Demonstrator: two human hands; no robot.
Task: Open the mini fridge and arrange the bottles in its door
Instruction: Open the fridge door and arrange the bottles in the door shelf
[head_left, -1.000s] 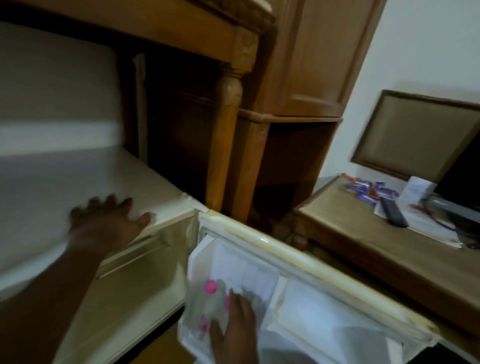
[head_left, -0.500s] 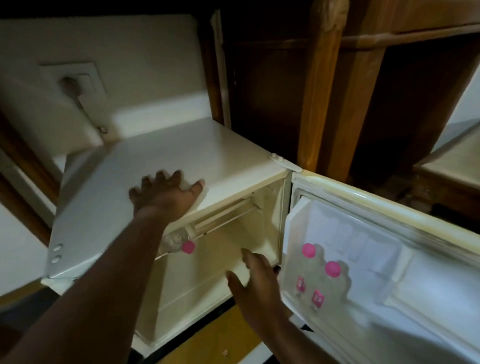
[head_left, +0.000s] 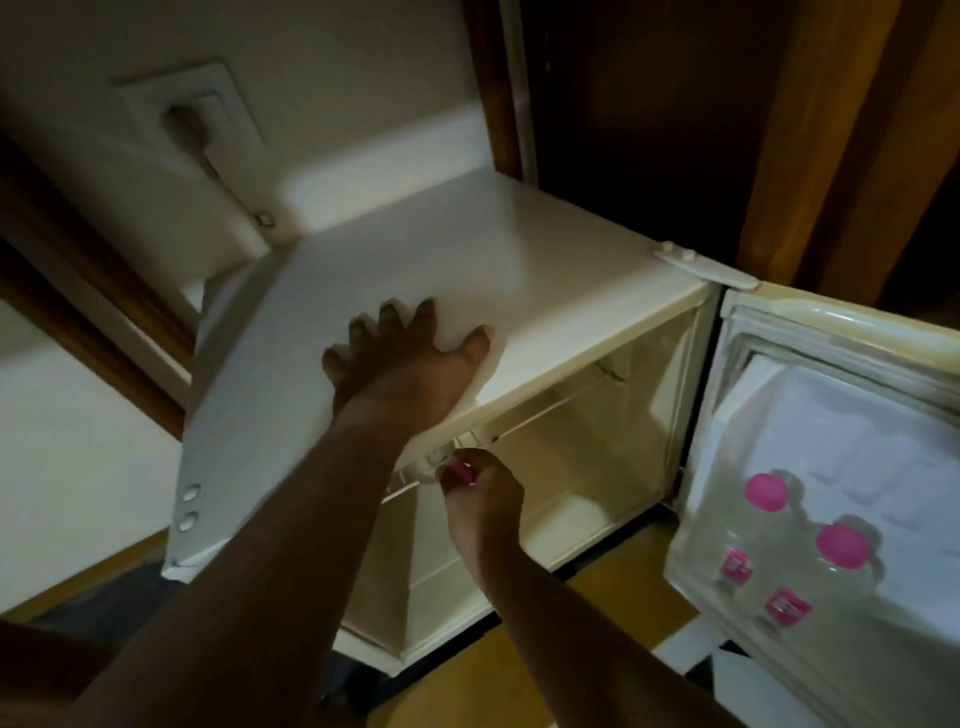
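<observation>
While left hand (head_left: 410, 364) lay splayed flat on fridge top (head_left: 519, 260), right hand (head_left: 480, 491) pinched pink-capped bottle (head_left: 441, 464) at 12 o'clock — probably light, slick, crushable — better gripped below cap.

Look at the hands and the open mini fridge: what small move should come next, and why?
Probably draw the bottle out of the fridge compartment toward the open door. The right hand is closed on its pink cap, the left hand rests flat on the fridge top, and two pink-capped bottles already stand in the door.

Left arm hides most of the bottle (head_left: 434, 462).
</observation>
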